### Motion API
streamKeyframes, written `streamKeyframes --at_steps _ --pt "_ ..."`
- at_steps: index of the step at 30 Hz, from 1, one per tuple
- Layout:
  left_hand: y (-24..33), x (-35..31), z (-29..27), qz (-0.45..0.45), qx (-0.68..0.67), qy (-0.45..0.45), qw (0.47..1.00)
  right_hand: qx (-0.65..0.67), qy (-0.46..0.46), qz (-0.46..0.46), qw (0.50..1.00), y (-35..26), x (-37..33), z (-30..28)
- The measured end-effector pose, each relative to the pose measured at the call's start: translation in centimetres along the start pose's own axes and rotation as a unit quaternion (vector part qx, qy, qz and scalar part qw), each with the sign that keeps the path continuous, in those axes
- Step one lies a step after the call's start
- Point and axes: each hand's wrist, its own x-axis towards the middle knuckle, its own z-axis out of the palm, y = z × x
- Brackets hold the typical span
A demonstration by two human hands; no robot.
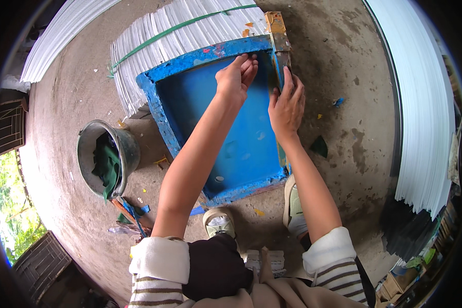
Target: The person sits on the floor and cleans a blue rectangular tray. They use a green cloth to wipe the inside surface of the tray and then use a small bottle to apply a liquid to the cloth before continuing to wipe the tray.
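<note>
A blue-painted wooden frame (pixel 161 123) with a blue screen inside lies on the concrete floor in front of me. My left hand (pixel 234 76) reaches to the frame's far inner corner, fingers together and pressed against the top edge. My right hand (pixel 286 105) rests on the frame's right side rail (pixel 281 56), thumb and fingers spread against it. Neither hand holds a loose object. My feet in light sandals (pixel 219 222) stand at the frame's near edge.
A strapped bundle of white sheets (pixel 154 36) lies under the frame's far side. More stacked white sheets (pixel 426 113) run along the right. A grey metal bucket (pixel 131 149) with green cloth stands to the left. Scraps litter the floor.
</note>
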Motion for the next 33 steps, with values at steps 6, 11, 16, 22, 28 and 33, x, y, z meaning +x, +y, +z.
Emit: streamKeyframes --at_steps 6,11,16,22,28,33 --pt "0.2 0.1 0.5 -0.006 0.002 0.034 0.999 -0.016 0.002 -0.006 1.000 0.1 -0.1 0.1" --pt "0.3 0.7 0.3 -0.019 -0.012 0.035 0.999 -0.011 0.002 -0.002 1.000 0.0 0.0 0.1" --pt "0.0 0.7 0.6 -0.014 0.023 0.062 0.998 -0.013 0.012 -0.007 1.000 0.2 -0.1 0.2" --pt "-0.5 0.8 1.2 0.026 0.112 0.121 0.986 -0.014 0.002 0.011 1.000 -0.1 0.0 0.1" --pt "-3.5 -0.4 1.2 0.177 0.272 0.112 0.939 -0.014 0.004 0.022 1.000 0.0 -0.2 0.5" --pt "-2.4 -0.2 2.7 0.088 0.210 0.149 0.962 -0.011 0.000 0.023 1.000 0.0 -0.1 0.3"
